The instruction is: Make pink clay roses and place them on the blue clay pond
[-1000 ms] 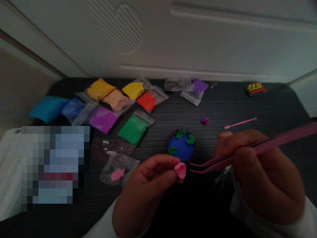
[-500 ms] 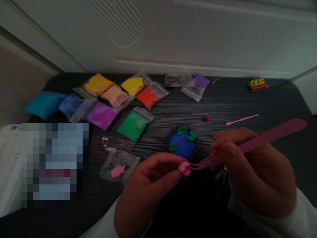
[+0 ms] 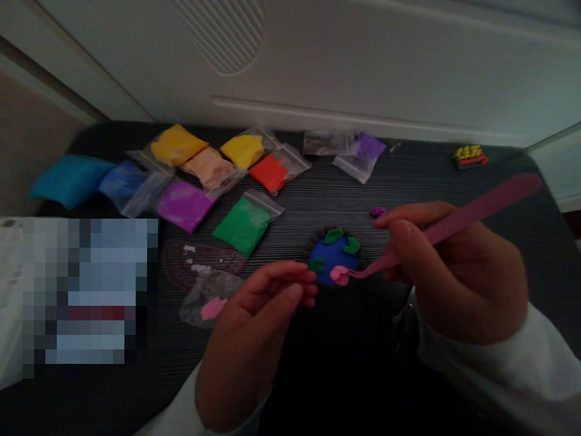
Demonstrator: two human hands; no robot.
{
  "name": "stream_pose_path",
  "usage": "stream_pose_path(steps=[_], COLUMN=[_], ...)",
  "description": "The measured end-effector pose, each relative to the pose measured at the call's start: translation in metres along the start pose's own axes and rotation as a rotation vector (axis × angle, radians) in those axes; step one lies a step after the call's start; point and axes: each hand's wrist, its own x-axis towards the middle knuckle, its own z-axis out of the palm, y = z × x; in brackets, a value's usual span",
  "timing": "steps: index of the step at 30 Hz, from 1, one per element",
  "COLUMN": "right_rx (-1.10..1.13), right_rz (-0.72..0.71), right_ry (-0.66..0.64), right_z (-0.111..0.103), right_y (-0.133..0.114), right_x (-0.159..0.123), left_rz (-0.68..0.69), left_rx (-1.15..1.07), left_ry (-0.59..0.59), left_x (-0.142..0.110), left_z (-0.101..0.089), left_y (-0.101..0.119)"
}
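My right grip [image 3: 458, 272] clasps pink tweezers [image 3: 481, 207] over the dark table [image 3: 422, 180], their tips meeting a small pink flower [image 3: 339, 275] on its three o'clock side. The flower lies at nine o'clock from that grip, past the fingertips, and at two o'clock from my left grip [image 3: 256, 327], which is released — fingers loosely curled, near the edge of a blue disc [image 3: 331, 253]. The flower shows over the disc's lower part, near six o'clock; whether it touches the surface, I cannot tell. Three green leaves [image 3: 351, 244] sit on the blue at about twelve, two and nine o'clock. A magenta scrap [image 3: 377, 212] lies just beyond my right fingertips.

At far nine o'clock, a white item [image 3: 11, 303] carries marks too blurred to read, and pixelation covers whatever is beside it. A small ornament [image 3: 469, 156] at twelve o'clock from my right grip bears yellow shapes — too small to make out.
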Motion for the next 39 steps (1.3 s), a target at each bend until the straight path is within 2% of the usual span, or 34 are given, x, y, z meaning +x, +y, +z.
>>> stream_pose_path(steps=[2,4,9,21,29,31,32,37,39], right_rx=[-0.071,-0.139,-0.231,-0.317,-0.335,-0.332,-0.333,-0.344,-0.333], right_rz=[0.038,0.055,-0.020,-0.082,-0.101,-0.111,-0.117,-0.129,-0.138], right_ry=[-0.002,-0.063,-0.208,-0.297,-0.278,-0.283,-0.285,-0.293,-0.285], right_z=[0.007,0.014,0.026,0.039,0.039,0.038,0.038,0.039,0.039], right_y=[0.001,0.004,0.011,0.010,0.008,0.009,0.009,0.011,0.011], right_x=[0.009,0.020,0.037,0.046,0.045,0.044,0.044,0.044,0.043], left_rz=[0.013,0.022,-0.006,-0.051,-0.014,0.062,0.135,0.686,0.777], left_rx=[-0.037,-0.070,-0.120,-0.167,-0.126,0.020,0.160,1.066,1.269], left_ry=[0.020,0.015,0.000,-0.023,-0.027,-0.017,-0.012,-0.035,-0.017], left_x=[0.002,0.003,0.001,-0.003,-0.003,-0.006,-0.007,-0.012,-0.010], left_z=[-0.001,-0.003,-0.006,-0.009,-0.008,-0.008,-0.008,-0.003,0.000], left_y=[0.001,0.001,0.005,0.010,0.009,0.008,0.008,0.000,-0.005])
